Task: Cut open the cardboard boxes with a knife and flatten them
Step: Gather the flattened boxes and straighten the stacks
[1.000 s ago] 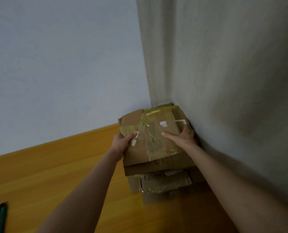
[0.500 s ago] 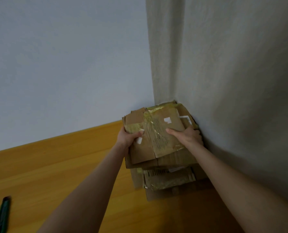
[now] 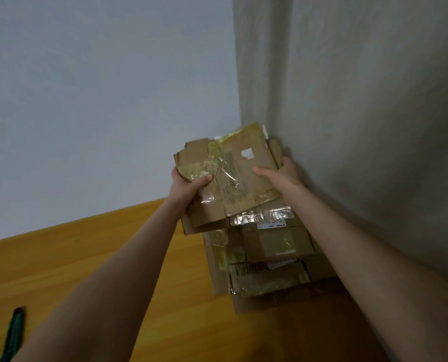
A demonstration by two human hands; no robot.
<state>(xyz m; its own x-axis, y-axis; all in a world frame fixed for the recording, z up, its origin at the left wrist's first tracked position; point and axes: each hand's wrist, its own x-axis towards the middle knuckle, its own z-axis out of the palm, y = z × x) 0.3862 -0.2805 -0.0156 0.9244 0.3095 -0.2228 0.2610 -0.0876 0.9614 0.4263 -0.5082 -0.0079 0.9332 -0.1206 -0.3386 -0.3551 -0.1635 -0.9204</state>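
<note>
A flattened brown cardboard box [image 3: 241, 176] with yellowed tape and a small white label scrap is held up in the corner. My left hand [image 3: 189, 182] grips its left edge, thumb on top. My right hand [image 3: 280, 173] holds its right edge, thumb laid across the face. Under it lies a stack of flattened cardboard boxes [image 3: 267, 262] on the wooden floor. A green utility knife [image 3: 12, 333] lies on the floor at the lower left, apart from both hands.
The stack sits in a room corner: a pale wall [image 3: 100, 100] behind and a textured grey wall [image 3: 361, 126] on the right. Orange wooden floor [image 3: 87, 257] stretches out to the left.
Both hands have lifted the top flattened box up off the stack, baring more of the taped boxes beneath. The knife has not moved.
</note>
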